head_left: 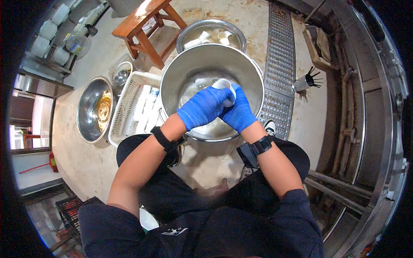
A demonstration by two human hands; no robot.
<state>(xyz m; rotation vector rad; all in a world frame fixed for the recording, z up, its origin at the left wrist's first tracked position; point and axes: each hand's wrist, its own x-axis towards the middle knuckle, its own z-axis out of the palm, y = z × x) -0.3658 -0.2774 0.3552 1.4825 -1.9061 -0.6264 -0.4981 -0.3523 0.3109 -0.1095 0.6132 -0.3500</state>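
I see both gloved hands, left hand (203, 107) and right hand (238, 112), gripping a white cup (225, 87) over the steel basin (254, 73)

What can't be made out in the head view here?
- White cup: lower part covered by the left hand and right hand, so each grip is unclear.
- Big steel basin: bottom hidden by the hands and glare.
- Cups in the white basket: too small to count.
- Far basin: partly hidden behind the big one.

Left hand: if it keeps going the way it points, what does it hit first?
The left hand points up-right at the white cup it already grips with the right hand. Past that, likely the far wall of the steel basin; depth unclear.
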